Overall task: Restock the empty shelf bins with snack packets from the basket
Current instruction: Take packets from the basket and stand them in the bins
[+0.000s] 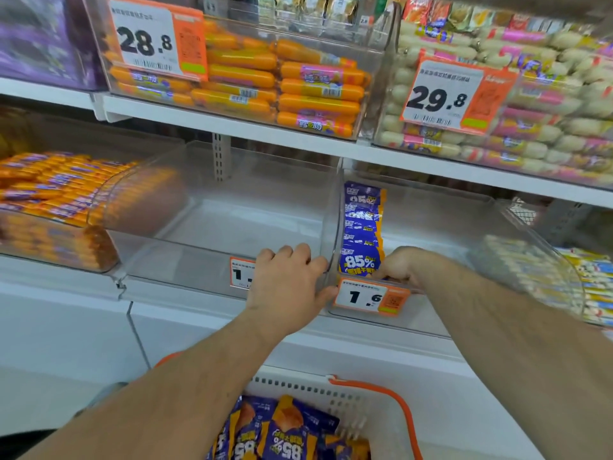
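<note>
Purple-and-orange snack packets (362,230) marked "85%" stand in a row against the left wall of the clear right bin (431,227). I see my left hand (288,280) curled over the front edge of the bare middle bin (212,224). My right hand (403,265) reaches into the right bin beside the packets; I cannot tell its fingers. More packets (285,429) fill the white basket (331,391) below.

Packets (361,234) in rt bin (464,227), left wall; basket (348,403) below shelf.

Price tags read 28.8 (146,41), 29.8 (437,98), 1.6 (365,297); packets (360,262) read 85%.
</note>
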Demonstrator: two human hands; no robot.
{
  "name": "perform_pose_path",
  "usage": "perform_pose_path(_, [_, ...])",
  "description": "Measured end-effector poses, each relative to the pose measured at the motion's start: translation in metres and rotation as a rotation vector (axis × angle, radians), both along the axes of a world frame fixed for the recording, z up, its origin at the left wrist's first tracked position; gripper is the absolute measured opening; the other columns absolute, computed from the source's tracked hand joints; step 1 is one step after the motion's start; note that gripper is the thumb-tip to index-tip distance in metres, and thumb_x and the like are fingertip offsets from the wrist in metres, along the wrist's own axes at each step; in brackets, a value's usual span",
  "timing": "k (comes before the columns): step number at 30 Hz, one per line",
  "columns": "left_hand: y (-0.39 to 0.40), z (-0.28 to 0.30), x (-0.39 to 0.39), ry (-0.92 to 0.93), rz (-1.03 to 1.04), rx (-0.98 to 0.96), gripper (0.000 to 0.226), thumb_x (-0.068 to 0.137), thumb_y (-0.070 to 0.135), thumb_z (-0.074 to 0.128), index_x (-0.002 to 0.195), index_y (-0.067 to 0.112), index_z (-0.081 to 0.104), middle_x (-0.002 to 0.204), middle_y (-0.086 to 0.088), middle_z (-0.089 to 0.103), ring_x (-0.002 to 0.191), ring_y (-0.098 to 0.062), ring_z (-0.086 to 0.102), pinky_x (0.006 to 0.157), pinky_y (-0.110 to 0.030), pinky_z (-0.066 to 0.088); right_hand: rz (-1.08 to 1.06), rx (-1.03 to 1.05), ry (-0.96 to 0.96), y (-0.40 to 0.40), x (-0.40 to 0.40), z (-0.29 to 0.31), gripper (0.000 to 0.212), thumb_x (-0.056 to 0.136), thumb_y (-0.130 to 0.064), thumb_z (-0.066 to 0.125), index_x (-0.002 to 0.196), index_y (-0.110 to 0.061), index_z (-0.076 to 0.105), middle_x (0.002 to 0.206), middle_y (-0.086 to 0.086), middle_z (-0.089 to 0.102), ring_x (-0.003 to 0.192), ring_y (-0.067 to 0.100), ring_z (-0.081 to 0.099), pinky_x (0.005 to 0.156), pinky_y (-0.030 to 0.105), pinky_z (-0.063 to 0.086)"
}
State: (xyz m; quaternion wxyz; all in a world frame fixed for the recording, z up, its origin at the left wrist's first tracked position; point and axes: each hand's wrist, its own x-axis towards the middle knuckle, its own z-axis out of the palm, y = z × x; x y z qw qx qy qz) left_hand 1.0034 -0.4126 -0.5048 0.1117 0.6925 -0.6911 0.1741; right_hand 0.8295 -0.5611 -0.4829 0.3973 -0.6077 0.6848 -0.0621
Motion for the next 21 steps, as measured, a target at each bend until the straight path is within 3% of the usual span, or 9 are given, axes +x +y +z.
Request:
perform_pose_path(1, [0.0, 0.001, 0.0, 0.005, 0.003, 0.007, 0.051, 0.091, 0.067, 0.035, 0.123, 0.03, 0.049, 0.115, 0.001, 0.052, 0.107, -0.023, 0.053, 0.087, -0.04, 0.036, 0.027, -0.023, 0.065, 0.0, 0.0, 0.0, 0.011, 0.089, -0.015, 0.072, 0.09, -0.008, 0.063, 0.095, 0.011, 0.07, 0.09, 0.025, 0.068, 0.083, 0.039, 0.055])
perform_pose_path(6, [0.001, 0.005, -0.001, 0.018, -0.006, 0.053, 0.052, 0.091, 0.067, 0.036, 0.125, 0.029, 0.048, 0.117, 0.0, 0.053, 0.109, -0.023, 0.053, 0.089, -0.041, 0.037, 0.012, -0.104, 0.143, 0.003, -0.003, 0.008, 0.023, 0.085, -0.023, 0.075, 0.089, -0.007, 0.06, 0.092, 0.012, 0.071, 0.082, 0.024, 0.069, 0.075, 0.034, 0.057])
perform_pose_path(9, [0.003, 0.012, 0.002, 0.076, -0.045, 0.116, 0.054, 0.09, 0.067, 0.039, 0.128, 0.031, 0.05, 0.123, 0.002, 0.054, 0.114, -0.021, 0.051, 0.097, -0.04, 0.034, -0.008, -0.394, 0.233, 0.016, -0.003, 0.022, 0.024, 0.09, -0.029, 0.067, 0.096, -0.006, 0.062, 0.084, 0.006, 0.069, 0.071, 0.017, 0.062, 0.053, 0.021, 0.043])
perform_pose_path(11, [0.008, 0.017, 0.007, 0.22, -0.106, 0.141, 0.055, 0.091, 0.062, 0.045, 0.136, 0.031, 0.048, 0.133, 0.003, 0.048, 0.124, -0.021, 0.045, 0.109, -0.039, 0.023, 0.012, -0.675, 0.18, 0.037, 0.004, 0.03, 0.014, 0.092, -0.025, 0.059, 0.09, -0.013, 0.066, 0.082, 0.003, 0.066, 0.076, 0.02, 0.059, 0.057, 0.023, 0.04])
perform_pose_path(13, [0.021, 0.018, 0.014, 0.307, -0.185, 0.103, 0.055, 0.09, 0.051, 0.053, 0.138, 0.026, 0.047, 0.136, -0.002, 0.044, 0.129, -0.024, 0.041, 0.117, -0.04, 0.009, 0.069, -0.921, 0.019, 0.072, 0.017, 0.036, 0.014, 0.089, -0.019, 0.057, 0.077, -0.018, 0.063, 0.069, -0.003, 0.062, 0.068, 0.018, 0.057, 0.062, 0.026, 0.04])
perform_pose_path(15, [0.038, 0.011, 0.023, 0.21, -0.236, -0.053, 0.051, 0.082, 0.042, 0.058, 0.128, 0.018, 0.057, 0.125, -0.007, 0.053, 0.116, -0.031, 0.052, 0.115, -0.051, 0.017, 0.158, -1.023, -0.169, 0.107, 0.029, 0.032, 0.013, 0.083, -0.015, 0.06, 0.071, -0.02, 0.06, 0.059, -0.009, 0.056, 0.056, 0.009, 0.05, 0.059, 0.025, 0.041])
perform_pose_path(17, [0.057, 0.001, 0.035, 0.149, -0.256, -0.121, 0.051, 0.075, 0.039, 0.058, 0.12, 0.016, 0.062, 0.116, -0.007, 0.058, 0.106, -0.033, 0.058, 0.11, -0.055, 0.027, 0.256, -1.049, -0.279, 0.131, 0.037, 0.011, 0.008, 0.074, -0.016, 0.06, 0.067, -0.018, 0.06, 0.054, -0.006, 0.054, 0.052, 0.012, 0.047, 0.054, 0.019, 0.038])
perform_pose_path(18, [0.066, -0.004, 0.039, 0.142, -0.252, -0.063, 0.049, 0.077, 0.039, 0.057, 0.121, 0.017, 0.061, 0.117, -0.006, 0.059, 0.108, -0.032, 0.057, 0.11, -0.054, 0.025, 0.3, -1.01, -0.304, 0.14, 0.041, -0.003, 0.006, 0.071, -0.016, 0.058, 0.065, -0.019, 0.06, 0.054, -0.005, 0.054, 0.053, 0.012, 0.048, 0.053, 0.019, 0.038])
perform_pose_path(21, [0.081, -0.013, 0.052, 0.139, -0.152, 0.309, 0.045, 0.091, 0.042, 0.05, 0.134, 0.028, 0.05, 0.133, 0.003, 0.052, 0.129, -0.021, 0.043, 0.115, -0.048, 0.011, 0.451, -0.756, -0.192, 0.151, 0.049, -0.051, 0.023, 0.075, -0.011, 0.062, 0.061, -0.028, 0.054, 0.054, -0.009, 0.053, 0.051, 0.007, 0.048, 0.053, 0.021, 0.04])
